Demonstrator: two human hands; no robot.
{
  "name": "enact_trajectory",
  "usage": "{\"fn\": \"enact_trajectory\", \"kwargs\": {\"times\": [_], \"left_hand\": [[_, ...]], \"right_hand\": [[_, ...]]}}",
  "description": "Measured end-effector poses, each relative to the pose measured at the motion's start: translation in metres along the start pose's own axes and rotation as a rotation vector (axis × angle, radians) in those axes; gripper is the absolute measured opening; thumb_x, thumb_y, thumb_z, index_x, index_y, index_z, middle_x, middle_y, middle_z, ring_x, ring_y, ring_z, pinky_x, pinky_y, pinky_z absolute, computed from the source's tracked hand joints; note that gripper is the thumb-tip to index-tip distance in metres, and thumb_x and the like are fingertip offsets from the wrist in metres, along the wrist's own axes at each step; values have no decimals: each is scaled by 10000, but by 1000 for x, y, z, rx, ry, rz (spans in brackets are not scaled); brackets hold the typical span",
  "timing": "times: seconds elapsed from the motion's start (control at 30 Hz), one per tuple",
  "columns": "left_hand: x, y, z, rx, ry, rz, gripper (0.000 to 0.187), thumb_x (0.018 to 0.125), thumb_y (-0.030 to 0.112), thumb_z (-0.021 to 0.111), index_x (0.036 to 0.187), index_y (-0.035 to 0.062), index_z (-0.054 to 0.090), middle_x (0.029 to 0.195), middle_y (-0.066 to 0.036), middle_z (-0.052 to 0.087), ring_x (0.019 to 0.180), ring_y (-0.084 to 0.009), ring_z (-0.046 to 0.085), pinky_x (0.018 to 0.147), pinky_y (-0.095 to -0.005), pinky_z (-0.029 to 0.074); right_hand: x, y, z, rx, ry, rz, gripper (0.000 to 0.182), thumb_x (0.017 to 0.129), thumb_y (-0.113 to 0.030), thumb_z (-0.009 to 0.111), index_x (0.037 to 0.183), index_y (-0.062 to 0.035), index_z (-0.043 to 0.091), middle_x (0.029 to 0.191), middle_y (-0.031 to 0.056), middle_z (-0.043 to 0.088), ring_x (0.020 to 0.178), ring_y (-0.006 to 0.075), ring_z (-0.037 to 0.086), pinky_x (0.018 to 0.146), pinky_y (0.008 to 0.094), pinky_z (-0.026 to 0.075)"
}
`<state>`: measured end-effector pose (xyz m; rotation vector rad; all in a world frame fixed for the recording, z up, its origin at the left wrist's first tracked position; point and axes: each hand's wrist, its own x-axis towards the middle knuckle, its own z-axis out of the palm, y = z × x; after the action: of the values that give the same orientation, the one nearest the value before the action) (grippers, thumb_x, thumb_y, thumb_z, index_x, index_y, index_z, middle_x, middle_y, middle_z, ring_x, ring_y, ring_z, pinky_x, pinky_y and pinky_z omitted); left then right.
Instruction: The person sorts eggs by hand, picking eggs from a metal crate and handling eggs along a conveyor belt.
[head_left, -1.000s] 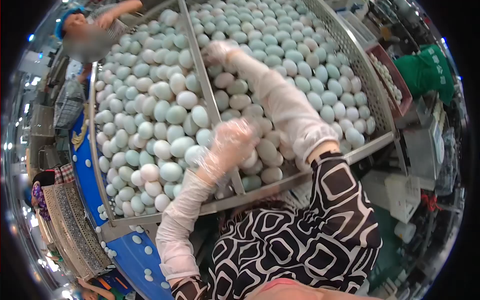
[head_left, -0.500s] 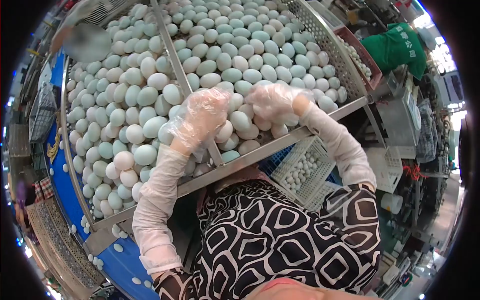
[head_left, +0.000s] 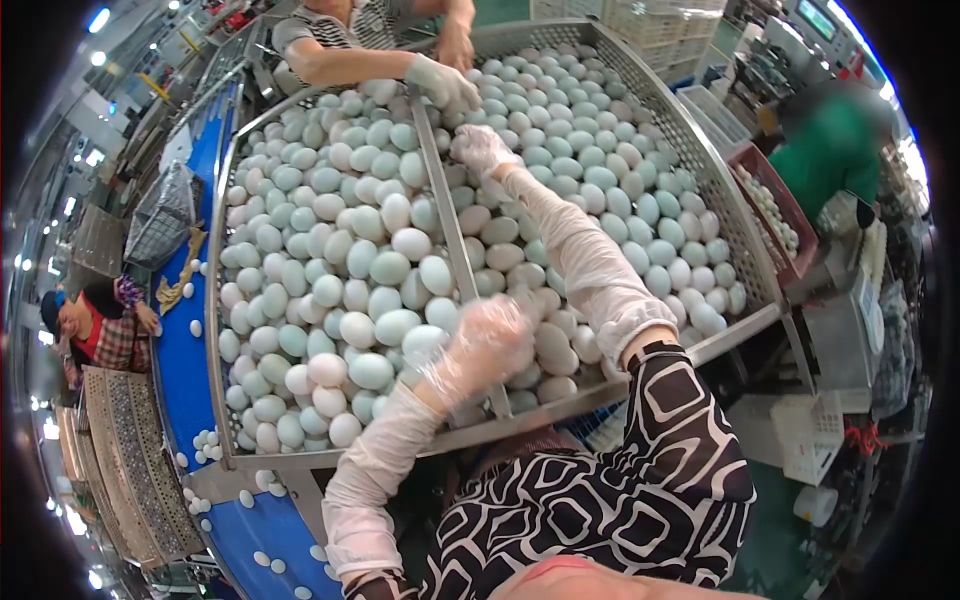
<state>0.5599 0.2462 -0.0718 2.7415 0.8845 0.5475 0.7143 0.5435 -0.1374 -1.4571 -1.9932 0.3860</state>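
Note:
A metal tray (head_left: 463,263) with perforated sides holds many pale green and whitish eggs (head_left: 395,268), split by a long metal divider (head_left: 447,205). Over the near end of that divider is my left hand (head_left: 488,340) in a clear plastic glove, fingers curled in; whatever is inside them is hidden. Stretched far across the right compartment, my right hand (head_left: 482,148) is low over eggs beside the divider. Its gloved fingers are bent, and I cannot make out what they hold. Just beyond it is a co-worker's gloved hand (head_left: 445,85).
A co-worker's striped shirt (head_left: 345,30) shows behind the tray. Along the left runs a blue belt (head_left: 190,350) with scattered eggs. A red crate (head_left: 800,255) of eggs stands right, near a person in green (head_left: 830,150). Another person in a checked sleeve (head_left: 128,335) is at far left.
My right hand has gone from the tray's near part to its far part. My left hand stays near the divider's close end. The view has shifted, showing the co-worker across the tray.

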Motion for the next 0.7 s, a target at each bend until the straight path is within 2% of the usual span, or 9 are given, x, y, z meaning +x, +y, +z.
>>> {"fn": "enact_trajectory", "kwargs": {"times": [0.03,0.13,0.4,0.43,0.53,0.57,0.6,0.67,0.7], "left_hand": [[1,-2,2,-9,20,16,432,747,144,721,1161,58,633,876,-125,656,810,-330,673,688,-457,552],[0,-8,0,-70,11,68,455,756,169,743,1184,46,652,934,-110,652,854,-300,670,730,-429,561],[-4,-14,8,22,44,122,259,755,150,701,994,57,662,839,-84,639,804,-266,662,701,-400,540],[-5,-15,9,64,47,135,205,744,149,684,931,69,663,801,-78,634,772,-257,658,679,-388,531],[2,-14,21,-17,211,177,100,721,165,676,757,75,651,738,-80,621,707,-258,647,632,-387,524],[-2,-15,27,-38,287,172,96,718,170,673,729,77,650,723,-79,617,694,-258,645,613,-390,521],[-2,-15,42,72,310,144,97,714,184,677,710,88,659,727,-78,629,678,-255,639,586,-394,516],[4,-12,30,252,127,48,111,711,220,702,736,113,709,776,-87,682,688,-264,670,571,-417,541],[-2,-2,10,159,294,59,108,726,199,704,740,93,688,766,-92,673,745,-280,689,617,-414,559]], "right_hand": [[7,16,34,-53,201,7,287,939,-300,617,1124,-93,693,1141,189,722,1058,398,704,912,487,559],[29,41,78,-227,-29,147,254,917,-327,635,1076,-159,741,1019,157,757,998,352,726,868,481,562],[7,-16,10,-294,-174,54,253,907,-290,631,1080,-195,789,1052,157,751,996,335,726,869,452,568],[7,-46,-18,-289,-240,210,268,898,-288,633,1113,-217,776,1063,154,749,1002,337,721,877,452,567],[-12,-60,-62,-2,175,-141,311,951,-233,587,1214,-167,739,1135,132,750,1054,326,701,917,439,538],[-7,-86,-91,-213,70,-229,314,1001,-215,556,1229,-94,734,1155,100,757,1085,250,693,977,380,507],[-18,-137,-111,299,8,-72,333,1023,-238,562,1262,-74,726,1182,56,755,1103,164,668,992,336,486],[-47,-229,-142,10,87,-419,336,1026,-191,601,1314,-56,707,1236,52,747,1115,156,689,971,294,516],[-51,-254,-140,270,62,-454,348,995,-131,635,1326,-44,698,1259,62,738,1106,154,693,964,279,521]]}}
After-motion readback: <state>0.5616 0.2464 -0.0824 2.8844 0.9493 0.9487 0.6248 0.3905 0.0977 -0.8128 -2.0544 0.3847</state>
